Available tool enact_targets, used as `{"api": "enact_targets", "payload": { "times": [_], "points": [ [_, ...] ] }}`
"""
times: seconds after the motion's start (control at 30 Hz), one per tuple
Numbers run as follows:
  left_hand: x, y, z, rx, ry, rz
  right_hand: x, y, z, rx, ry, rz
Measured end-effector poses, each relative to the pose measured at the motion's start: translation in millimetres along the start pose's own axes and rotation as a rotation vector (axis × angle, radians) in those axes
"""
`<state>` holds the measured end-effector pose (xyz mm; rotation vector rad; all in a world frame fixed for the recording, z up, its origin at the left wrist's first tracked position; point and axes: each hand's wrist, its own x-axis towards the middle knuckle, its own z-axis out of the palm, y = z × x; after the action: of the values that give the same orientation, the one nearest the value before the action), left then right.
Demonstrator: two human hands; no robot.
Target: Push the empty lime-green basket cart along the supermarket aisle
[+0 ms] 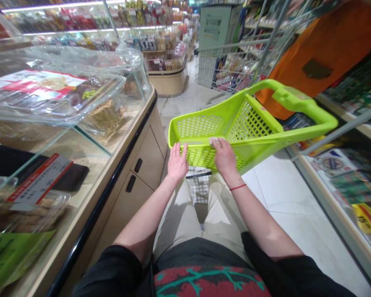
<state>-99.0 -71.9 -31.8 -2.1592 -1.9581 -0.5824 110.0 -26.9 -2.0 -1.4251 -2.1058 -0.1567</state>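
Observation:
A lime-green plastic shopping basket cart (253,146) stands in front of my legs, its perforated walls tilted toward the right. My left hand (178,163) lies on the near rim at the left corner, fingers stretched out and apart. On the same rim, farther right, my right hand (225,157) is closed with a small crumpled white wipe (214,141) at its fingertips. The wipe touches the rim's inner edge; most of it is hidden under the fingers. The basket's handle (321,119) points right, away from both hands.
A glass-fronted food counter (142,123) with packaged food runs along my left. Ahead is a wire shopping cart (222,70) holding a large box (218,29). A person's orange garment (321,53) is close by the basket's handle. Stocked shelves (343,173) line the right side.

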Motion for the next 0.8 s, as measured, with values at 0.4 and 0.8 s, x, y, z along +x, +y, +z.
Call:
{"api": "enact_targets", "payload": {
  "times": [0.4, 0.8],
  "points": [
    [6.1, 16.4, 0.9, -0.045, -0.033, 0.117, -1.1, -35.0, 18.5, 0.067, 0.023, 0.034],
    [8.2, 18.9, 3.6, -0.063, 0.006, 0.120, -2.8, -6.2, 0.4, 0.010, -0.029, -0.056]
  ]
}}
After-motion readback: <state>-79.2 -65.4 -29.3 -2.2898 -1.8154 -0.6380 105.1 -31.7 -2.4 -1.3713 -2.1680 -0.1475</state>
